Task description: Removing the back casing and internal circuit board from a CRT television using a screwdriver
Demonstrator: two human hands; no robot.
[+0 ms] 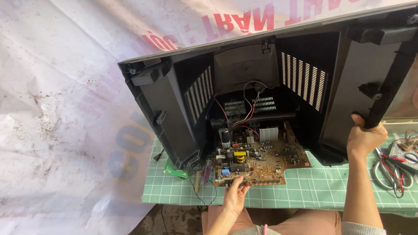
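The black television back cover (270,87) stands tipped up on the green gridded mat (313,187), its hollow inside facing the person, with slotted vents on both inner walls. At about three o'clock of the scene, the right hand (363,137) is clamped around the cover's lower right edge, fingers curled over the black rim and thumb behind it, so the shell hangs above and to ten o'clock of that fist. The grasp looks firm and closed on the plastic.

The brown circuit board (261,161) lies flat on the mat, half under the cover's mouth, crowded with parts: a yellow transformer block, a silver finned heat sink, a blue component near the front edge. Red and black wires (244,109) run from the board up into the shell. The left hand (235,196) sits at six o'clock of the board, its fingers loosely spread and their tips resting on the board's near edge; they touch rather than pinch it, as far as I can see, and the palm stays off the mat's edge, over the person's lap.

At nine o'clock of the board lie a small green board piece (175,170) and a screwdriver with a purple handle (207,169). Far off at three o'clock, a tangle of red and black test leads (392,172) rests on the mat.
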